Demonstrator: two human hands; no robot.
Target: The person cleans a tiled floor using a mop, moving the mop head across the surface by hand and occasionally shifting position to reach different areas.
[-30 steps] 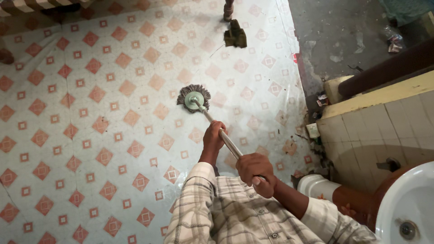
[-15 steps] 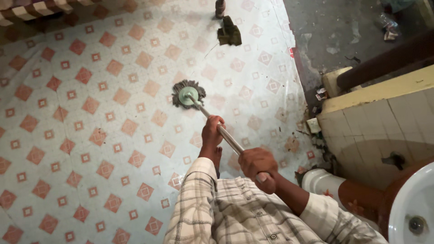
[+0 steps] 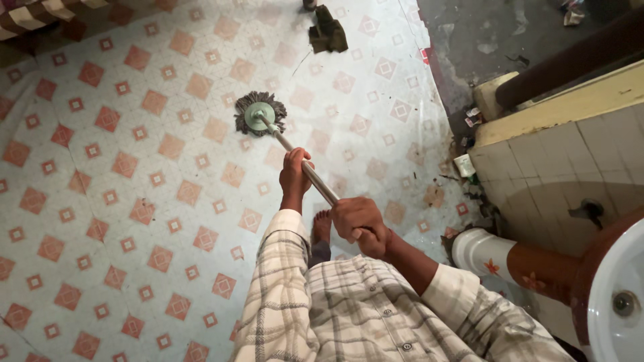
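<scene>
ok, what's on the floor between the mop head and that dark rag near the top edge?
Nothing: in the head view, the stretch from the mop head up to the dark rag is bare patterned floor, only a thin dark streak crossing it.

The metal mop handle (image 3: 312, 177) is hidden in two places, inside the left hand (image 3: 295, 171) and inside the right hand (image 3: 359, 222), and its upper end is not visible behind the right fist. The white washbasin (image 3: 614, 302) is cut off by the right and bottom edges. Only the toes of one bare foot (image 3: 322, 226) show; the rest is behind the checked shirt (image 3: 349, 308). The dark cloth (image 3: 327, 35) near the top edge is too crumpled to identify. The small litter (image 3: 464, 164) beside the tiled wall is too small to tell.
</scene>
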